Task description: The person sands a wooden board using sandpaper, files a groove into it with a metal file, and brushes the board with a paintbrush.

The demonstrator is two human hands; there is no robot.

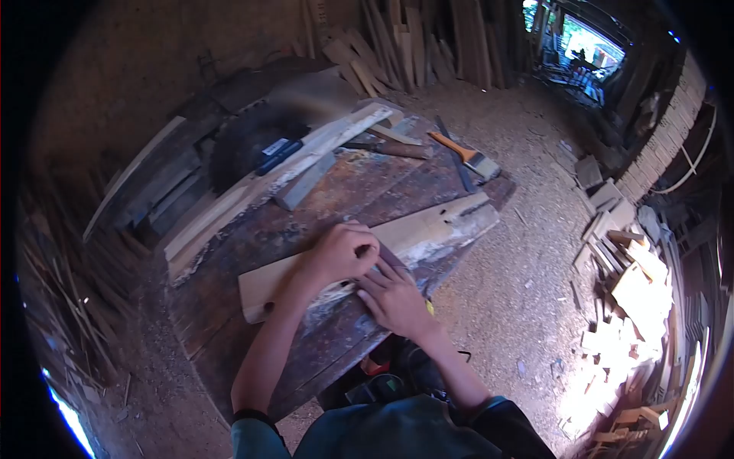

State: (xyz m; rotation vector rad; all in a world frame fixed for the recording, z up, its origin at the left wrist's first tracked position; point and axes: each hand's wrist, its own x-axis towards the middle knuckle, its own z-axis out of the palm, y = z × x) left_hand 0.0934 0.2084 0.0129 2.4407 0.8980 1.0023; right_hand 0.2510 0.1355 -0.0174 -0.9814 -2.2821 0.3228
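A pale wooden board [279, 283] with dark holes and a rough, whitish edge lies across the worktable. Over its middle, my left hand [348, 252] is closed with curled fingers at one end of a dark brown strip [394, 258], which looks like folded sandpaper. My right hand [395, 304] is right beside it, its fingers pressed along the strip's near side; the fingertips are partly hidden between the hands. Both hands are close together, just above the board.
The stained worktable [222, 321] also carries a long rough-edged plank [306, 157], a blue-black box [279, 155], a grey block [304, 183], a round stick [390, 149] and an orange-handled paintbrush [466, 155]. Scrap wood [634, 306] is heaped at the right, beyond the sawdust-covered floor.
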